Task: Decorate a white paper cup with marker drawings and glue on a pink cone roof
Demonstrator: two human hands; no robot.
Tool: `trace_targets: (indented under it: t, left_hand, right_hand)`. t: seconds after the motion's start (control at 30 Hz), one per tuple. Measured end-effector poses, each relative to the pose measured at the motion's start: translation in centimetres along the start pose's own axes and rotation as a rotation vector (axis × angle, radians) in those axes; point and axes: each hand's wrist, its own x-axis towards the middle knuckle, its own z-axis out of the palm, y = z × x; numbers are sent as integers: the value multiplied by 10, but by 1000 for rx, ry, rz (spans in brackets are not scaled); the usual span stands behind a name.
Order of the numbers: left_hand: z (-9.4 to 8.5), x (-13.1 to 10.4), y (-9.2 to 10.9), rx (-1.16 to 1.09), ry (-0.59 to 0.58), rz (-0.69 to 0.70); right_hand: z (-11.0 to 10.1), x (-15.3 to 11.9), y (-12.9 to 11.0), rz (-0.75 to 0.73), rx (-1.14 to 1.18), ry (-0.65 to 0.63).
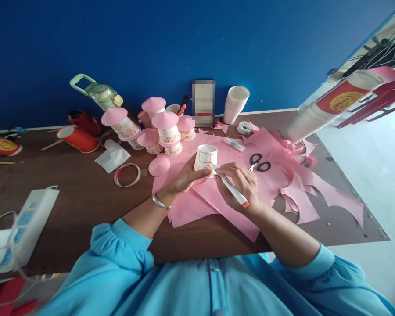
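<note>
Upside down over the pink paper, a white paper cup is held by my left hand, its fingers wrapped round the lower left side. Red-orange outlines and small flowers are drawn on the cup. My right hand grips a white marker with an orange end cap, its tip at the cup's right side. Behind the cup stand several decorated paper cups with pink cone tops, one of them a stacked pair. A loose pink cone lies left of my left hand.
Black-handled scissors, a glue stick and pink scraps lie to the right. Stacked white cups stand near the blue wall. A tape roll, red cups, a bottle and a power strip are left.
</note>
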Motion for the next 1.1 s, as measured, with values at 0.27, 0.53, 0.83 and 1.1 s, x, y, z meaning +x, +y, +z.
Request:
trace_targets:
  t: [0.27, 0.53, 0.83, 1.1]
  left_hand:
    - [1, 1, 3, 41, 1, 8]
    - [-1, 0, 0, 336, 150, 140]
    - [-3, 0, -5, 570, 169, 246]
    - [-1, -1, -2, 391, 189, 186]
  right_hand:
    - [-1, -1, 0, -7, -2, 21]
    - [3, -6, -3, -101, -16, -38]
    - [6, -8, -1, -157, -85, -33]
    - [6, -5, -1, -130, -98, -9]
